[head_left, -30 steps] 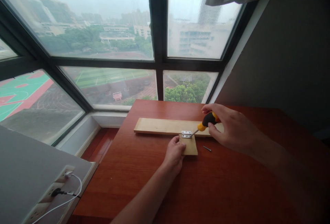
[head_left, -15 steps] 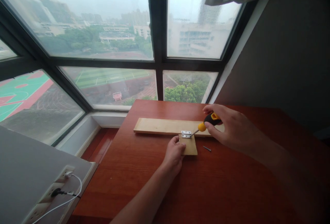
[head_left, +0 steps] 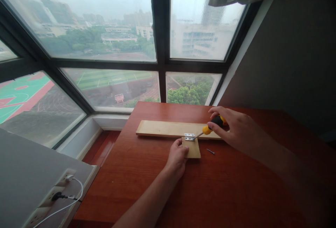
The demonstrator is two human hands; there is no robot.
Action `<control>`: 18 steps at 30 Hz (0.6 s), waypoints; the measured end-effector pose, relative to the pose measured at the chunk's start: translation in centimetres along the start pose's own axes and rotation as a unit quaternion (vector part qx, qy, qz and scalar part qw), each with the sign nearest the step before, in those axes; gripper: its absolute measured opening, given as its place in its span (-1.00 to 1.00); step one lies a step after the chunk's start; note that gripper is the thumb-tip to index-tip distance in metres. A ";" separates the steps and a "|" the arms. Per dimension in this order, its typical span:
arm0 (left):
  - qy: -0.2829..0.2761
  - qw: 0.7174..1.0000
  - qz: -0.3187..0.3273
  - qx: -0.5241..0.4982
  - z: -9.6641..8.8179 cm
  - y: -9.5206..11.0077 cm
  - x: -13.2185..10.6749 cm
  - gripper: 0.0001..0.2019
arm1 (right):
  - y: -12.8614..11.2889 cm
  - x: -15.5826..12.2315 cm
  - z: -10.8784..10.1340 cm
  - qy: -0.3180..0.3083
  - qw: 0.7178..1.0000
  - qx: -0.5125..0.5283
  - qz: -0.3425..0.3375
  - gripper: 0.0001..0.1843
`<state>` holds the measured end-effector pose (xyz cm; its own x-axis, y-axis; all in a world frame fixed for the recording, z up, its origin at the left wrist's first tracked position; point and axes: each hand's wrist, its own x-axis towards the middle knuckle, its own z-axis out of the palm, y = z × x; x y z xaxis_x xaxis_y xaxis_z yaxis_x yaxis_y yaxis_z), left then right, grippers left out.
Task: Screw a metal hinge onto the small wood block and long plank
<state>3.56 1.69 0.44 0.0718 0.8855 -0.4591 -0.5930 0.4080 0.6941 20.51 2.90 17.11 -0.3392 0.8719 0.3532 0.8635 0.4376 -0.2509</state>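
My left hand (head_left: 179, 153) grips the left edge of a small wooden board (head_left: 193, 151), thumb on top. A silver hinge (head_left: 189, 137) lies across this board's far edge and the front edge of a long pale plank (head_left: 162, 128). In my right hand (head_left: 231, 123) is a screwdriver (head_left: 207, 129) with a yellow and black handle, held between thumb and fingers. Its shaft slants down to the left, and the tip meets the hinge's lower right corner. Any screw under the tip is too small to make out.
A loose screw (head_left: 210, 151) lies on the reddish-brown table (head_left: 147, 179), right of the small board. Windows stand behind the table. At lower left, a low wall carries sockets with a white cable (head_left: 82, 187) and a black plug (head_left: 56, 196).
My right hand has shifted slightly right, and its fingers have turned on the screwdriver handle, which has rotated. The tip stays at the hinge. My left hand and the boards are practically still.
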 end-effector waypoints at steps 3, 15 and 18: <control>0.002 1.000 0.001 0.002 0.1 0.0 0.0 -0.59 | -0.1 0.0 0.0 0.004 1.000 -0.005 0.006 -0.74; 0.002 1.000 -0.001 0.004 0.2 0.2 -0.1 -0.59 | -0.3 -0.1 -0.1 -0.002 1.000 -0.026 0.002 -0.71; 0.002 1.000 -0.001 0.003 0.3 0.3 -0.1 -0.59 | -0.4 -0.2 -0.2 -0.003 1.000 -0.008 0.001 -0.67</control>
<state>3.61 1.75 0.83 0.0701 0.8838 -0.4626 -0.5886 0.4111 0.6961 20.29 2.52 17.37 -0.3399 0.8738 0.3478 0.8698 0.4327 -0.2373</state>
